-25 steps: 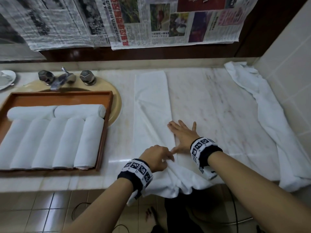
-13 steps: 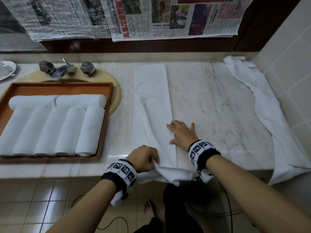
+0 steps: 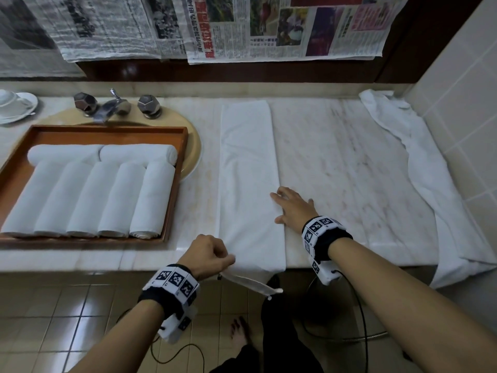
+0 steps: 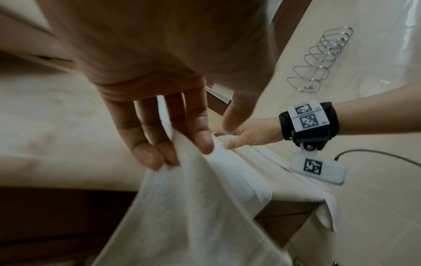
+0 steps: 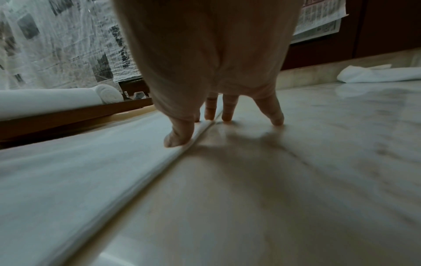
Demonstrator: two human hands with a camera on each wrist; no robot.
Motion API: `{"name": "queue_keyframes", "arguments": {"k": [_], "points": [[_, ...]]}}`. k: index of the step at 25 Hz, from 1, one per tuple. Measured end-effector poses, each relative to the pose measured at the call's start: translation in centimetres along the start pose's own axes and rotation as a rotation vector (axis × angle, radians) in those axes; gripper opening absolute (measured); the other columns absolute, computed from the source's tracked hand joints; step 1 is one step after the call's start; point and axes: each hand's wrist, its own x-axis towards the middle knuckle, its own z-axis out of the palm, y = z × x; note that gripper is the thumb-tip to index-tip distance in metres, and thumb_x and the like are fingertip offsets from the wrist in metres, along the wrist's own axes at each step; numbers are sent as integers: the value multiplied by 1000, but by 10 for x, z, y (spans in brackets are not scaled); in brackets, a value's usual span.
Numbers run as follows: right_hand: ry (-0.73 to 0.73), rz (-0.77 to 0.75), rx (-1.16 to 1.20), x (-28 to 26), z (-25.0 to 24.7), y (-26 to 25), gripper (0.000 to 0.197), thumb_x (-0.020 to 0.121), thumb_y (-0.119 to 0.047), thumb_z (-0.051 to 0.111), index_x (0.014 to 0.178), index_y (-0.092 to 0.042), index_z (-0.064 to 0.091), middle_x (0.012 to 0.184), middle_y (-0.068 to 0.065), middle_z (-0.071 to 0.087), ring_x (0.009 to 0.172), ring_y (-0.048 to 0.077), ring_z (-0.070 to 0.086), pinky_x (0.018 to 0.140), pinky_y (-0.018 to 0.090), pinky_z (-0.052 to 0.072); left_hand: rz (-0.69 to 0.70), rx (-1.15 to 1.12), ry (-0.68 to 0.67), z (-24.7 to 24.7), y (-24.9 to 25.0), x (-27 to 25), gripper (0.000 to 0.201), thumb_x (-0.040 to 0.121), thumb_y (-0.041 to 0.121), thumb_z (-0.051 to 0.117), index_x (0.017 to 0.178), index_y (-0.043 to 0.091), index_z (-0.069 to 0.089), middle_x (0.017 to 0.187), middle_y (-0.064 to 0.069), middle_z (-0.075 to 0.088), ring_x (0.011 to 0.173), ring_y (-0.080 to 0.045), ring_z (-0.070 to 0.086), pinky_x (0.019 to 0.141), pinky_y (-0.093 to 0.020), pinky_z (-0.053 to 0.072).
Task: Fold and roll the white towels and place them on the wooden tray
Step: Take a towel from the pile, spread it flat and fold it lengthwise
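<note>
A white towel lies folded in a long strip on the marble counter, its near end hanging over the front edge. My left hand grips that near end at the counter's edge; in the left wrist view the fingers curl round the towel's cloth. My right hand lies flat and open on the towel's right edge, fingers spread across the fold line. The wooden tray at left holds several rolled white towels.
A crumpled white towel lies along the tiled right wall and hangs off the counter. A tap with two knobs and a beige basin sit behind the tray. A white dish is far left. Newspapers hang behind.
My left hand has drawn the towel's near end left and down, so the bunched end now lies smooth over the counter's edge. My right hand has stayed pressed on the towel's right edge.
</note>
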Motion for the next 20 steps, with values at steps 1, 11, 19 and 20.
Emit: {"name": "queue_keyframes", "arguments": {"k": [1, 11, 19, 20], "points": [[5, 3, 7, 0, 1, 0, 70, 90, -27, 65, 148, -29, 27, 149, -8, 20, 139, 13, 22, 110, 66, 16, -44, -2, 59, 3, 2, -1, 26, 71, 33, 76, 57, 15, 64, 61, 3, 65, 56, -7, 58, 55, -20, 49], [-10, 42, 66, -3, 5, -1, 68, 92, -25, 62, 150, -30, 26, 153, -10, 16, 141, 10, 22, 114, 62, 9, -545, -579, 280, 12, 6, -9, 49, 65, -16, 75, 104, 11, 64, 88, -5, 69, 80, -23, 67, 58, -39, 60], [28, 362, -66, -62, 28, -37, 36, 95, -42, 49, 105, -10, 62, 109, 7, 63, 98, 26, 62, 69, 29, 40, -646, -436, 419, 18, 10, -2, 30, 68, 20, 86, 92, 14, 70, 90, -2, 68, 89, -22, 64, 79, -35, 57], [0, 382, -59, -65, 31, -36, 37, 95, -44, 49, 104, -10, 62, 109, 7, 63, 99, 26, 61, 69, 29, 38, -660, -421, 414, 19, 9, -1, 30, 67, 21, 87, 91, 15, 69, 89, -1, 67, 89, -23, 64, 82, -39, 57]]}}
